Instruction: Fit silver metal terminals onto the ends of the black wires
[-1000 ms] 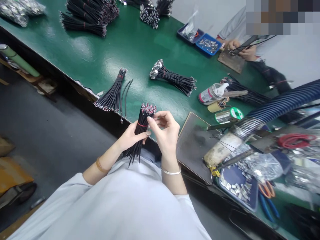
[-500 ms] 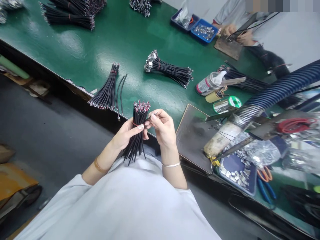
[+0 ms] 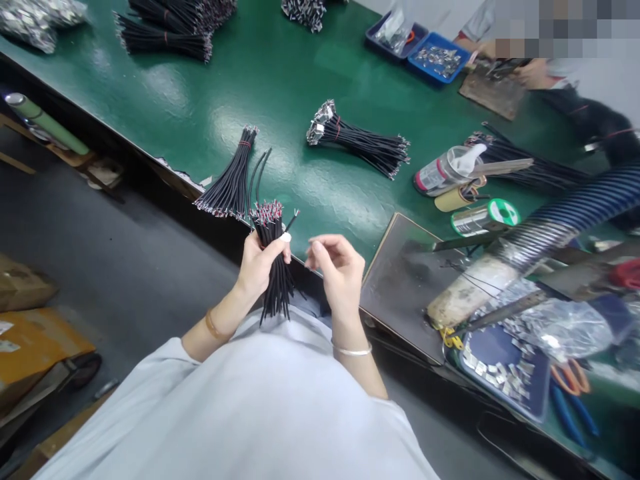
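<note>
My left hand [image 3: 257, 267] is wrapped round a bundle of black cables [image 3: 276, 300] with stripped red and white wire ends at the top. One cable [image 3: 294, 219] sticks out to the right of the bundle, by my left thumb. My right hand [image 3: 340, 270] is apart from the bundle, to its right, with fingers loosely bent and nothing visible in them. On the table edge behind lies another tied cable bundle [image 3: 227, 177], with loose cables [image 3: 257, 173] beside it.
A cable bundle with metal connectors [image 3: 357, 140] lies on the green table [image 3: 280, 73]. At right are a dark board [image 3: 395, 273], solder spool [image 3: 483, 217], ribbed hose [image 3: 575, 213], tray of metal parts [image 3: 537, 393] and pliers [image 3: 570, 407]. Across the table, a co-worker's hand [image 3: 533, 72] shows.
My right hand has come away from the bundle to the right. The cable it was fingering now sticks out at my left hand. The view has shifted left.
</note>
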A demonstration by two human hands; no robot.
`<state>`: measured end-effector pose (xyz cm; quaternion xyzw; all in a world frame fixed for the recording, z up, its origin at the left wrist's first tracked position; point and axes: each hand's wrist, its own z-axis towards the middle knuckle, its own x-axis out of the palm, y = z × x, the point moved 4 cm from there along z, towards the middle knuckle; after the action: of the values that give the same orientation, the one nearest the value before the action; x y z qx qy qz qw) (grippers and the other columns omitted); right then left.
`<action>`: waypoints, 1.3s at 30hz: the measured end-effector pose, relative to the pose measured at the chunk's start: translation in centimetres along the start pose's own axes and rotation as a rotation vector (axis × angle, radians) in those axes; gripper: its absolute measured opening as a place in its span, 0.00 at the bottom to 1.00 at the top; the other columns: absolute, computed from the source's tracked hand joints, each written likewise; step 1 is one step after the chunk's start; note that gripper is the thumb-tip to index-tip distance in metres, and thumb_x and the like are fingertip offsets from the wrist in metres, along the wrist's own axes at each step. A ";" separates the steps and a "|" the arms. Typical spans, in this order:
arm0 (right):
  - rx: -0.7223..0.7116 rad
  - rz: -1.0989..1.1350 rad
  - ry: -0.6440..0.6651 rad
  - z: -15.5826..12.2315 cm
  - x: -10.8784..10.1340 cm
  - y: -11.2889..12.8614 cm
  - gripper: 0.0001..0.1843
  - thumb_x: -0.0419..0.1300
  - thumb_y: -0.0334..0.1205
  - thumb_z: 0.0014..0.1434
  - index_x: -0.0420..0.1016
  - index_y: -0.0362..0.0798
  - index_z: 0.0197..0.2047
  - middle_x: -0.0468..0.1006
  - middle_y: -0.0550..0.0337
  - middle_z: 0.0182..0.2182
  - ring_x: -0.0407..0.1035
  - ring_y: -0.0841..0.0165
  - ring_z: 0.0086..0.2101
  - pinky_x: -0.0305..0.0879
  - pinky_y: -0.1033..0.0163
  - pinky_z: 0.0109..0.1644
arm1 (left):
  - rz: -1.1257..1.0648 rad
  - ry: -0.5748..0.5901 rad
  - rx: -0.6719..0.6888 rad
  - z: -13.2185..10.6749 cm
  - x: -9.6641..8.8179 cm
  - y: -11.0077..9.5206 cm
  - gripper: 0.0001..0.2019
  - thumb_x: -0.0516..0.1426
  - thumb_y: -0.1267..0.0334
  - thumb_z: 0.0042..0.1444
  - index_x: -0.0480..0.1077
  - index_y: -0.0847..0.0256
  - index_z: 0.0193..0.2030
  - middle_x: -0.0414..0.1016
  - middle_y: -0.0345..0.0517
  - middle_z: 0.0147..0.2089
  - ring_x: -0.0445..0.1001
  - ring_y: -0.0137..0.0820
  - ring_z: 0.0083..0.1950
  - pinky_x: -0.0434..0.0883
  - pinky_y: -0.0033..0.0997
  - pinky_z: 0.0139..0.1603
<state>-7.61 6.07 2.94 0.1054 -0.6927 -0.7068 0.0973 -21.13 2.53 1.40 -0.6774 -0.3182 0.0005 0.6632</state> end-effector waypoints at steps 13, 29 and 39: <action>0.643 0.341 0.264 -3.4 4.5 -7.9 0.38 0.61 0.80 0.45 0.67 0.49 0.19 0.58 0.71 0.12 0.43 0.80 0.13 0.37 0.69 0.16 | 0.127 -0.012 0.079 -0.1 -1.3 0.1 0.17 0.67 0.53 0.50 0.66 0.59 0.23 0.68 0.35 0.19 0.66 0.24 0.21 0.65 0.28 0.27; 0.326 0.182 0.023 -4.0 2.8 -4.4 0.20 0.70 0.55 0.52 0.72 0.49 0.24 0.75 0.65 0.20 0.63 0.75 0.18 0.62 0.67 0.25 | -0.015 0.073 -0.038 -1.2 -2.4 -1.9 0.17 0.68 0.53 0.47 0.66 0.59 0.24 0.63 0.33 0.17 0.61 0.22 0.17 0.61 0.27 0.21; -0.027 0.034 -0.028 -2.9 1.5 0.4 0.22 0.58 0.58 0.67 0.78 0.50 0.33 0.79 0.63 0.25 0.69 0.74 0.20 0.68 0.67 0.26 | 0.002 0.105 -0.085 -1.5 -1.5 -1.7 0.20 0.65 0.50 0.51 0.63 0.60 0.22 0.63 0.34 0.18 0.64 0.22 0.18 0.63 0.26 0.22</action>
<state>-8.19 2.90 3.26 0.0825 -0.6861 -0.7157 0.1011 -22.39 0.41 2.45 -0.7045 -0.2820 -0.0478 0.6495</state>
